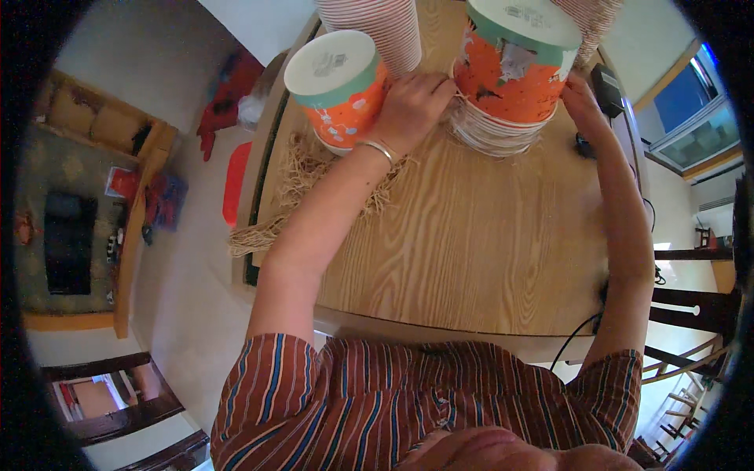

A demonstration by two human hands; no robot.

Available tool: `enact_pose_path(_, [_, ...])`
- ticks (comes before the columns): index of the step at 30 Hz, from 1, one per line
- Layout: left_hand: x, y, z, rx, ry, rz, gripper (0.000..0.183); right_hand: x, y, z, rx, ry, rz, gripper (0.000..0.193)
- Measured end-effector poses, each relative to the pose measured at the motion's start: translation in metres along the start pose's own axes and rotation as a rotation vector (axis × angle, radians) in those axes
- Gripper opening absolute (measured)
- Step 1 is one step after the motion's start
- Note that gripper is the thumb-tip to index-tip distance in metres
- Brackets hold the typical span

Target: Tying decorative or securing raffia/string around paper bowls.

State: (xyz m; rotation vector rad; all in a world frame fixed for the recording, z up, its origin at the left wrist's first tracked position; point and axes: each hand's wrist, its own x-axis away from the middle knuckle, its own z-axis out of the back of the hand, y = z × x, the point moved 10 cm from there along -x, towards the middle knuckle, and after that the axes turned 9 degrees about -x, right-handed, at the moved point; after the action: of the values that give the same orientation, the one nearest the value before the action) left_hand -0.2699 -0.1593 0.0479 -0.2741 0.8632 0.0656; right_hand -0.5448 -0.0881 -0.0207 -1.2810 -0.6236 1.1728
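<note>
Upside down on the table, a stack of paper buckets (510, 82) shows an orange wall, a teal band and several nested white rims at its bottom. My left hand (416, 106), with a bangle at the wrist, is at the stack's left side. Its fingertips pinch a thin pale strand of string (462, 97). On the other side, my right hand (580, 98) curls its fingers against the bucket wall; their tips are partly hidden. Left of my left hand stands another upturned orange and teal bucket (338, 90). Straw-coloured strings (310, 184) lie loose beneath my left forearm.
Tall stacks of nested buckets stand behind, at the left (381, 31) and the right (597, 23). A black box (607, 90) and a dark cable (572, 341) are by the wooden table's (455, 259) right edge. A red stool (236, 184) is at left.
</note>
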Motion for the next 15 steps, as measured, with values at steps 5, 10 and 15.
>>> enact_pose_path(5, [-0.005,0.010,-0.002,-0.002,0.006,-0.047,0.015,-0.003,0.012,0.014,0.042,0.043,-0.005,0.031])
enact_pose_path(10, [-0.003,0.001,0.005,0.058,0.034,0.088,0.012,-0.003,0.010,-0.002,0.005,-0.047,-0.053,0.032])
enact_pose_path(15, [0.000,-0.030,0.018,0.553,0.032,0.635,0.025,0.019,-0.013,0.007,-0.061,0.221,-0.049,0.031])
